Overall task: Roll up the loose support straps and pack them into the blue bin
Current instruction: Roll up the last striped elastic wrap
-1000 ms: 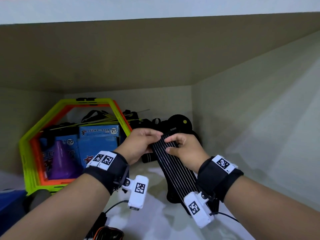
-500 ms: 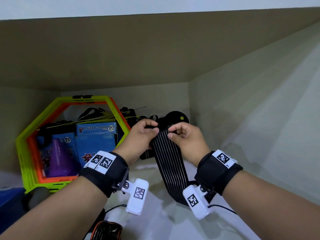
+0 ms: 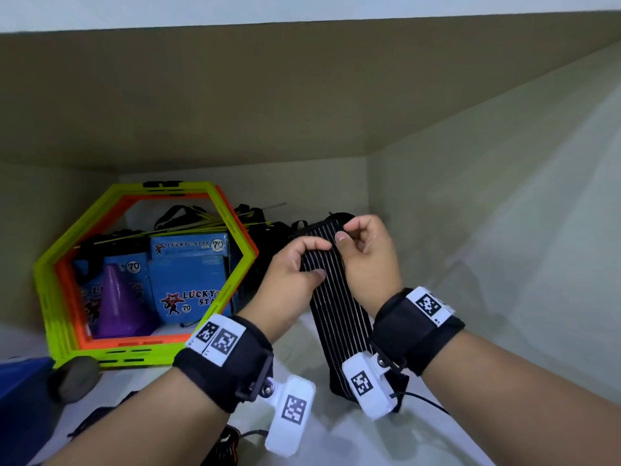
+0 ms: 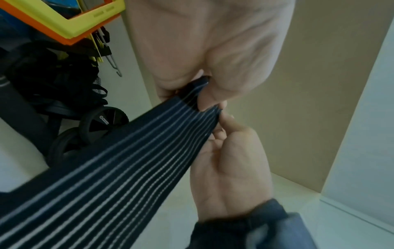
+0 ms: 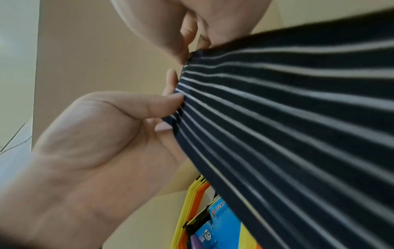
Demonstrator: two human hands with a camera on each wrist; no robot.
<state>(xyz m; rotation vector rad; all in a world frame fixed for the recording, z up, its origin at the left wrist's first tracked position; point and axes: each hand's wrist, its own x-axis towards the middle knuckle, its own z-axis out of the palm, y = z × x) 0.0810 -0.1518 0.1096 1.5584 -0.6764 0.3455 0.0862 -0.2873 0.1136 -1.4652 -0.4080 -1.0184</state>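
Note:
A black support strap with thin white stripes hangs from both hands down to the pale shelf. My left hand pinches its upper left edge between thumb and fingers. Slightly higher, my right hand grips the top right corner with curled fingers. The left wrist view shows the strap stretched taut from the fingertips; in the right wrist view the strap fills the right side. A corner of the blue bin shows at the lower left edge.
Yellow-green and orange hexagon rings lean at the back left, around blue boxes and a purple cone. Black gear is piled at the back. The cupboard wall closes the right side. Cables lie in front.
Both hands kept hold of the strap's top end and lifted it a little. The right hand now sits higher than the left, at the strap's top corner.

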